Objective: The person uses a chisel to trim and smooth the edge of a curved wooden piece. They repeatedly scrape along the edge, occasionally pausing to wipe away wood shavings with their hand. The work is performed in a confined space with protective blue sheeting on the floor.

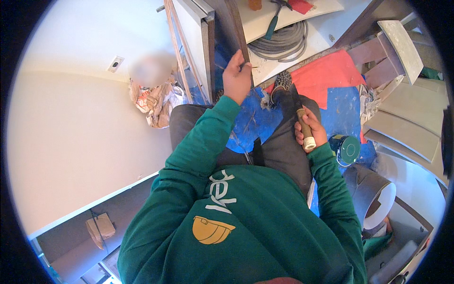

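In my right hand (311,128) is a knife (306,124) with a worn brown handle and a pale butt end. Its dark blade points away from me, over my right leg, and blends with my trousers. My left hand (237,78) is raised in front of the near end of a dark brown upright panel (231,28). Its fingers are partly stretched and the thumb stands apart from them. I cannot tell whether they touch the panel's edge. Nothing shows in that hand.
Blue sheeting (255,118) and a red cloth (326,75) cover the floor. A dark green can (349,149) stands right of my knee. Ahead lie a coiled grey hose (283,41) and a hammer (273,23). Crumpled paper (158,102) sits left; curved boards (406,123) lean right.
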### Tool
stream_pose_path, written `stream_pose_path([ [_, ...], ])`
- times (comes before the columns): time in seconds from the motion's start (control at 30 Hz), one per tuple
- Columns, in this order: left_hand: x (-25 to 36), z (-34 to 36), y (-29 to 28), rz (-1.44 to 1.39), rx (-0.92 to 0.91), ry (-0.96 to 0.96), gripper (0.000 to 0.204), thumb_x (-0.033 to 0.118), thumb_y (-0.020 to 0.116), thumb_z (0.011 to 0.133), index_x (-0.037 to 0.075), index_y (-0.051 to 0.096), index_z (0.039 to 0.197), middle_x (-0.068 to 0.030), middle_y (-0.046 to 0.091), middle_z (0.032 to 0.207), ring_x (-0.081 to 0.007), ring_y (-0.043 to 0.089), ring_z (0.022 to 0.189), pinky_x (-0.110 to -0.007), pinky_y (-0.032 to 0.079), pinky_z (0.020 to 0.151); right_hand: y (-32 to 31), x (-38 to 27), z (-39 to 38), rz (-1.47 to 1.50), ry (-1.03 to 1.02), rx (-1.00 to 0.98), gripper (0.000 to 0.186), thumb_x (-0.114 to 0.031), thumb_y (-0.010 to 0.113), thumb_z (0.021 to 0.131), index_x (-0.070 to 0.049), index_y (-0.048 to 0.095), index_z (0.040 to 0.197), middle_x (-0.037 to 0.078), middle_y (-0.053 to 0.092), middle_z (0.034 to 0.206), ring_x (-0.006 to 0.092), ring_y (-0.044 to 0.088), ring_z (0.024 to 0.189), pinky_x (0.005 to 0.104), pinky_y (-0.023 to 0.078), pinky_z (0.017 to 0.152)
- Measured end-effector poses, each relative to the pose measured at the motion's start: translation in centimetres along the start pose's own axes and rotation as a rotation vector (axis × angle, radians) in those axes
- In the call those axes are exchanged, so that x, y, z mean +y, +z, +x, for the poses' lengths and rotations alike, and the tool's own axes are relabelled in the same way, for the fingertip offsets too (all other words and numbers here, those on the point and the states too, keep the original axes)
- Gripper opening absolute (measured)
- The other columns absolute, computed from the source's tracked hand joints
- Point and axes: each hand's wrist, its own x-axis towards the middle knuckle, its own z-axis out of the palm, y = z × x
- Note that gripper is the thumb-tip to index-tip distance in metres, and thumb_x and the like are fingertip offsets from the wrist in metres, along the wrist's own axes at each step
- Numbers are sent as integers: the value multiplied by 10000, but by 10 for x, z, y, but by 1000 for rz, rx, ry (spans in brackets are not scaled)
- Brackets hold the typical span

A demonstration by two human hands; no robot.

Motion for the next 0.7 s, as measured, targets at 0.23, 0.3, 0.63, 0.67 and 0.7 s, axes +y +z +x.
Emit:
stream_pose_path([
  [0.23, 53, 14, -24, 126, -30, 56, 542, 57, 616, 927, -17, 455, 1439, -231, 562, 1384, -289, 537, 1296, -345, 396, 1080, 2, 0, -1, 4, 10, 9, 610, -240, 588, 966, -218, 307, 1507, 111, 564, 768, 207, 540, 515, 332, 455, 411],
  [0.3, 61, 10, -19, 190, -108, 28, 647, 62, 620, 918, -22, 355, 1502, -265, 504, 1437, -331, 484, 1354, -347, 361, 1117, 1, 1, -1, 9, 11, 8, 596, -235, 584, 963, -223, 321, 1498, 113, 564, 772, 209, 540, 517, 334, 453, 414],
  [0.63, 30, -4, -5, 216, -279, -33, 976, 92, 695, 883, -27, 9, 1567, -286, 292, 1575, -318, 272, 1484, -356, 295, 1142, -1, 2, 2, 3, 6, -9, 554, -228, 564, 967, -221, 345, 1475, 117, 561, 772, 212, 535, 518, 337, 441, 414],
  [0.67, 28, -4, -6, 163, -298, -80, 979, 90, 697, 881, -29, 9, 1567, -284, 278, 1582, -313, 261, 1489, -354, 285, 1148, -1, 2, 2, 6, 6, -10, 554, -228, 565, 967, -219, 345, 1475, 118, 562, 771, 212, 536, 518, 338, 440, 414],
  [0.7, 28, -5, -7, 108, -317, -129, 981, 89, 699, 879, -31, 10, 1567, -281, 265, 1588, -308, 250, 1493, -352, 274, 1154, -1, 2, 2, 8, 6, -7, 554, -228, 565, 968, -217, 344, 1475, 119, 562, 770, 213, 536, 518, 338, 440, 414],
])
